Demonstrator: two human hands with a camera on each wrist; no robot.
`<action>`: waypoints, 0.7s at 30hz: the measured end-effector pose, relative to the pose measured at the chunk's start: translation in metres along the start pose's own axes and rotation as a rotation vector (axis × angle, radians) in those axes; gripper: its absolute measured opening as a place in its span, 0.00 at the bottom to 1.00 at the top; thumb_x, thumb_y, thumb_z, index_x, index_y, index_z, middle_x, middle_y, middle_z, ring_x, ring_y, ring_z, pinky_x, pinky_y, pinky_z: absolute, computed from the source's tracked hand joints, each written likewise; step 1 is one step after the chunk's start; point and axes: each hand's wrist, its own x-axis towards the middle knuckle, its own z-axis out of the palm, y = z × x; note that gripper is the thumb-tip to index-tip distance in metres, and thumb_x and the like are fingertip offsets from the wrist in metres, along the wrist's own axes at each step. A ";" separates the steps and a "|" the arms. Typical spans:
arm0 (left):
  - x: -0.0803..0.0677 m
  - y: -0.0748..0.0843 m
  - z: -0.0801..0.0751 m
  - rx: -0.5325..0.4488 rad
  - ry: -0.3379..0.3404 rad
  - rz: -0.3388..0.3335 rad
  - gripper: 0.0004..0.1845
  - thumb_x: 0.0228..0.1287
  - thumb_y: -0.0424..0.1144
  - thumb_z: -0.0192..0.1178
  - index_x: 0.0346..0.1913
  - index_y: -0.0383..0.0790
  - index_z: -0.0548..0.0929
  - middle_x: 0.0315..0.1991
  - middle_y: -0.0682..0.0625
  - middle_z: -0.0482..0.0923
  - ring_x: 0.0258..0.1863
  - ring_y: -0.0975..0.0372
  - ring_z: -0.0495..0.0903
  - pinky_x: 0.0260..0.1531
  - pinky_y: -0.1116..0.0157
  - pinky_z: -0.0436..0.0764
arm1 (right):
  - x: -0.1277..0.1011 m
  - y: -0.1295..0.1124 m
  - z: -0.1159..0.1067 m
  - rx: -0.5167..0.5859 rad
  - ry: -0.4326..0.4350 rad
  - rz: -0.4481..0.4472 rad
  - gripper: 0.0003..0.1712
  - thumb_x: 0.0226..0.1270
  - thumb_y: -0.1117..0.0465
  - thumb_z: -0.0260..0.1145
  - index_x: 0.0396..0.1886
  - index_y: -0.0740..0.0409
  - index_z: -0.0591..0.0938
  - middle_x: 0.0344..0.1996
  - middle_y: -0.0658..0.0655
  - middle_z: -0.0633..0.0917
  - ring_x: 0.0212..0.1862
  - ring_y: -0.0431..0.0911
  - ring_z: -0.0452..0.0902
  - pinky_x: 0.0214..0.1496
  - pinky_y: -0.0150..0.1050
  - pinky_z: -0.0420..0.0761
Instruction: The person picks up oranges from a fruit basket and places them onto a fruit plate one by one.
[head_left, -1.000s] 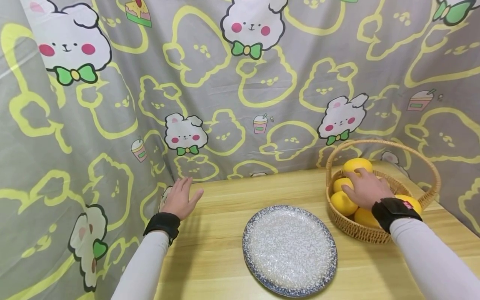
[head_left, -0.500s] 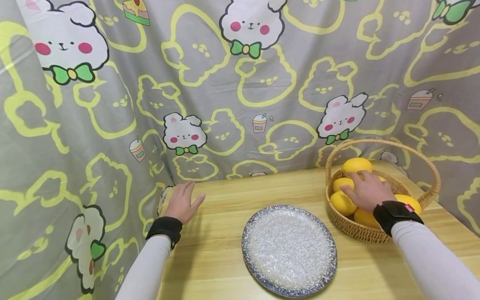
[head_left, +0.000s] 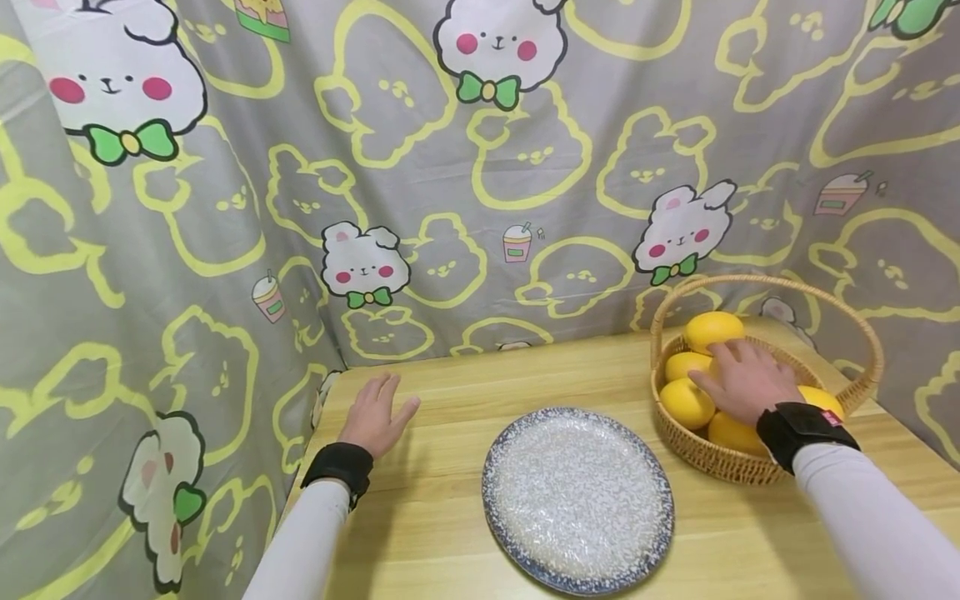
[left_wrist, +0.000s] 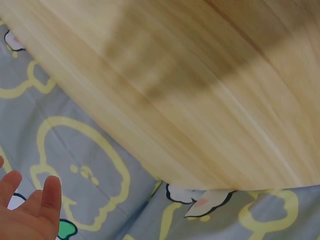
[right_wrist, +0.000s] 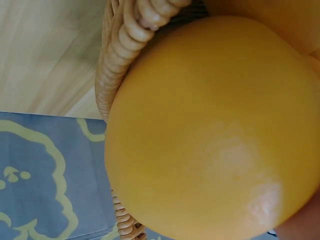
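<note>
My right hand is inside the wicker basket, its fingers and thumb curved over a smooth yellow mango-like fruit. That fruit fills most of the right wrist view; a little skin of the hand shows beyond its lower right edge, and the rest of the grip is hidden. Several more yellow fruits lie around it. Over the left part of the table, my left hand hovers with relaxed fingers and holds nothing; part of it enters the left wrist view at the lower left.
A round speckled plate with a dark blue rim lies on the wooden table between the hands. The basket's tall arched handle rises above the fruit. A patterned grey curtain encloses the back and sides.
My right hand has shifted slightly right within the basket, uncovering a bit more yellow fruit by the thumb. My left hand has drifted slightly right and nearer to me.
</note>
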 end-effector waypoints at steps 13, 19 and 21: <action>-0.001 -0.004 0.022 -0.007 0.010 0.044 0.35 0.79 0.55 0.53 0.75 0.32 0.68 0.76 0.29 0.63 0.77 0.34 0.61 0.75 0.35 0.62 | 0.002 0.003 0.002 -0.012 -0.003 0.023 0.45 0.78 0.31 0.48 0.75 0.63 0.64 0.69 0.85 0.61 0.67 0.83 0.56 0.60 0.86 0.59; -0.002 0.001 0.030 -0.014 0.018 0.058 0.33 0.78 0.54 0.54 0.73 0.32 0.70 0.74 0.28 0.65 0.75 0.32 0.64 0.73 0.34 0.65 | 0.001 0.002 0.002 -0.026 0.000 0.017 0.44 0.78 0.32 0.49 0.73 0.63 0.66 0.68 0.85 0.62 0.67 0.83 0.58 0.61 0.86 0.60; -0.002 0.003 0.033 -0.024 0.016 0.052 0.33 0.78 0.54 0.54 0.73 0.33 0.70 0.73 0.28 0.66 0.74 0.32 0.64 0.72 0.34 0.65 | 0.001 0.002 0.003 -0.030 0.002 0.016 0.43 0.78 0.32 0.49 0.73 0.63 0.66 0.68 0.85 0.62 0.66 0.83 0.58 0.61 0.86 0.60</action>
